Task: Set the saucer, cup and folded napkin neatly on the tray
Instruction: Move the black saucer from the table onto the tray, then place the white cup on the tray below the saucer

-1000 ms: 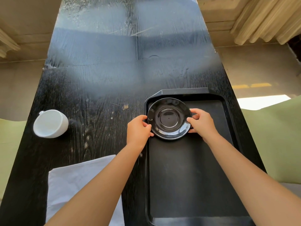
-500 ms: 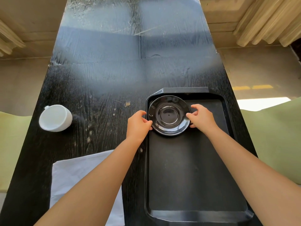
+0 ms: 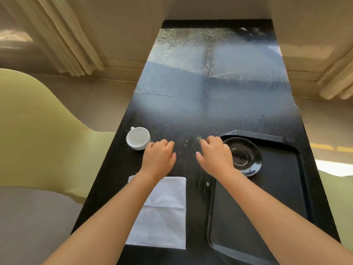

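Observation:
The black saucer point(image 3: 245, 155) lies in the far left corner of the black tray point(image 3: 277, 197), which sits on the right of the table. A white cup point(image 3: 138, 138) stands on the table at the far left, handle turned away. A white folded napkin point(image 3: 162, 213) lies flat on the table near me, partly under my left forearm. My left hand point(image 3: 158, 159) hovers just right of the cup, empty, fingers loosely curled. My right hand point(image 3: 214, 156) hangs over the tray's left edge beside the saucer, holding nothing.
The long black wooden table point(image 3: 210, 104) stretches away with glare on its far half. A pale green chair point(image 3: 38, 131) stands at the left, another green seat point(image 3: 338, 197) at the right. Curtains hang at both sides.
Both hands let go of the saucer, which stays in the tray's far left corner, and moved left toward the cup. The camera swung left, shifting the tray to the right.

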A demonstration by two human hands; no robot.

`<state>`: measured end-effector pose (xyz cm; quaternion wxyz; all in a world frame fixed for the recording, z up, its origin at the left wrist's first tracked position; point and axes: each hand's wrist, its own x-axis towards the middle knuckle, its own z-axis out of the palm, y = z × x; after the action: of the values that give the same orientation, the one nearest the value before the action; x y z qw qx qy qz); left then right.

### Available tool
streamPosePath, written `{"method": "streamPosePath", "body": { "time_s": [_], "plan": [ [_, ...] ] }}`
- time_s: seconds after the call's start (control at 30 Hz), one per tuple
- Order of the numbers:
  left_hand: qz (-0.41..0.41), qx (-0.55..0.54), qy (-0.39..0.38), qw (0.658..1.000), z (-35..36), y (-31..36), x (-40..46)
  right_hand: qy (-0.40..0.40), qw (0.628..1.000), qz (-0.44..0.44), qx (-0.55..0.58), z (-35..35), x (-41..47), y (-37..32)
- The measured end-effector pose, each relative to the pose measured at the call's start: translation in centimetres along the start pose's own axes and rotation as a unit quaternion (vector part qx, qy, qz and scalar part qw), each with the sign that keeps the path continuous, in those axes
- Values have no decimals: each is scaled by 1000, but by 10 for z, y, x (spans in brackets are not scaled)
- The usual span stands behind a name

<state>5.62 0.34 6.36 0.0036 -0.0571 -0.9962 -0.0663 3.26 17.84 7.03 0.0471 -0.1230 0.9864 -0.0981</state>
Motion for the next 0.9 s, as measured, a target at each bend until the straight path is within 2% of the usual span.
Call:
{"method": "streamPosePath", "body": {
  "time_s": [0.27,0.5,0.73,0.8,0.9],
  "plan": [
    [-100,13,51,994,-13,-131,-18,25,999,-39,24,26,57,-101],
    [-112,44,8,993,16,-192,12,8,998,-63,-18,73,115,-156],
    [-131,16,-80,988,46,-192,46,-61,998,-10,-17,100,139,-160],
    [-152,-16,-112,982,50,-191,50,-86,996,5,0,100,141,-160],
    [-227,-199,-134,944,57,-187,54,-116,991,30,60,100,140,-161]
  ]
}}
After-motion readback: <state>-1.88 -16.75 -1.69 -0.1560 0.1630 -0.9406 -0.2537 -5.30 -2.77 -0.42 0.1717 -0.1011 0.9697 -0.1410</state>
